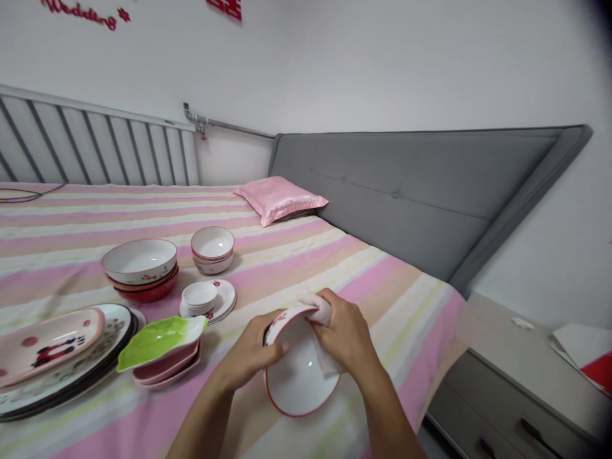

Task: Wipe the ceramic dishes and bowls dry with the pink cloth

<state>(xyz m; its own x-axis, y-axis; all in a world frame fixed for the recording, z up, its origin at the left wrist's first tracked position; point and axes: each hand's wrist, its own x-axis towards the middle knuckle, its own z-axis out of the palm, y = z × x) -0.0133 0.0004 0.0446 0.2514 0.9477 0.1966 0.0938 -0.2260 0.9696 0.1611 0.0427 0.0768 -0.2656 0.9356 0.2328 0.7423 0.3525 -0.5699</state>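
A white bowl with a red rim and small red flowers is tilted on its side above the bed, its inside facing me. My left hand grips the bowl's left edge, thumb inside and fingers behind. Over the upper right rim, my right hand is closed on a white cloth that folds across the rim and hangs down inside the bowl. Nearest to my left hand are a green leaf-shaped dish on pink dishes, and small white bowls on flowered plates.
Stacked larger bowls, a stack of smaller bowls and oval plates rest on the striped bed. Behind lie a pink pillow and a grey headboard. A nightstand stands right of the bed.
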